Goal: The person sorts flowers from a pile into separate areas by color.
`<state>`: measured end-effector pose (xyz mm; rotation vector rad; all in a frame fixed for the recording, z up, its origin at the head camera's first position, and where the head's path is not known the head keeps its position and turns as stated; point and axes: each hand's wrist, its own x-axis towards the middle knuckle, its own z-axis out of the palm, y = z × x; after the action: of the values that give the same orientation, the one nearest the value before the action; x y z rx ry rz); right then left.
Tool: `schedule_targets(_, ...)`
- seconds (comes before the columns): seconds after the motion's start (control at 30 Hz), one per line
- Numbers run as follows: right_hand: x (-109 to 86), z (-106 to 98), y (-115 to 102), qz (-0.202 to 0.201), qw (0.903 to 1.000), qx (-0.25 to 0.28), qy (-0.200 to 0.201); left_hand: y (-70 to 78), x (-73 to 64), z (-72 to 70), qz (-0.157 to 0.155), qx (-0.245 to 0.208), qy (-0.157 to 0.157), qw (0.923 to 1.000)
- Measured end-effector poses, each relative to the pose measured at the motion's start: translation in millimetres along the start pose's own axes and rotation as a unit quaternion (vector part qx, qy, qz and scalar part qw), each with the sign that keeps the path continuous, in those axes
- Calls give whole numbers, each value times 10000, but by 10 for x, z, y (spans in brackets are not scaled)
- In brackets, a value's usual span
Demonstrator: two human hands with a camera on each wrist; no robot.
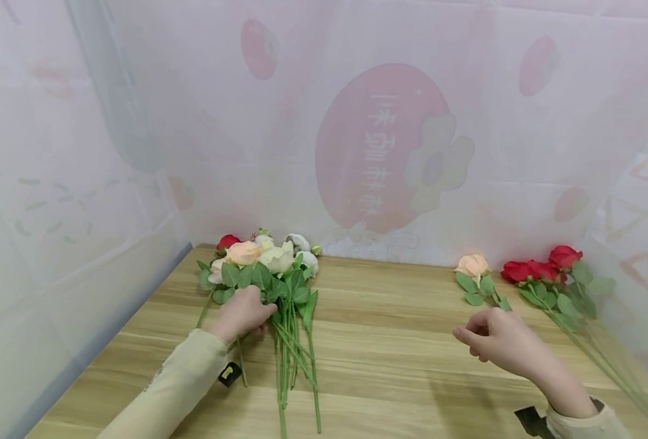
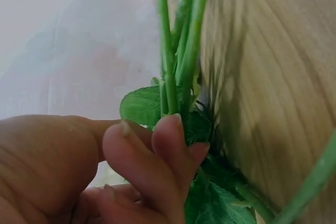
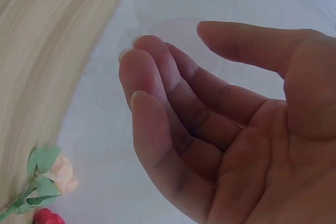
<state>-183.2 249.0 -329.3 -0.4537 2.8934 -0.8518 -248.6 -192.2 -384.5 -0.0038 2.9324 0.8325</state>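
At the left of the head view lies a bunch of artificial flowers (image 1: 277, 259) with cream, peach, white and red heads. My left hand (image 1: 244, 314) is at its stems just under the leaves. In the left wrist view, the thumb and fingers pinch several green stems (image 2: 181, 35), with leaves partly hidden behind the fingers. My right hand (image 1: 502, 344) hovers above the right side of the table, holding nothing. Its fingers (image 3: 152, 114) are loosely bent and the thumb stands apart from them. Nearest to it is a peach rose (image 1: 472, 266) lying on the table.
Several red roses (image 1: 543, 271) with long stems lie at the right edge of the wooden table (image 1: 379, 341). A pale printed cloth (image 1: 280, 152) hangs behind the table and along both sides. Each wrist carries a small black device (image 1: 229, 374).
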Motion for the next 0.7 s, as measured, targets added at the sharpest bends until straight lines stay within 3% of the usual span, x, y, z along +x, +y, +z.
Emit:
schedule_targets(0.23, -11, -14, -20, 13, 10000, -18, 8, 20, -9, -97, -124, -93, -14, 9999)
schedule_targets(0.7, -24, -36, -52, 30, 10000, -42, 21, 68, -16, -215, 227, -367, 583, 9974)
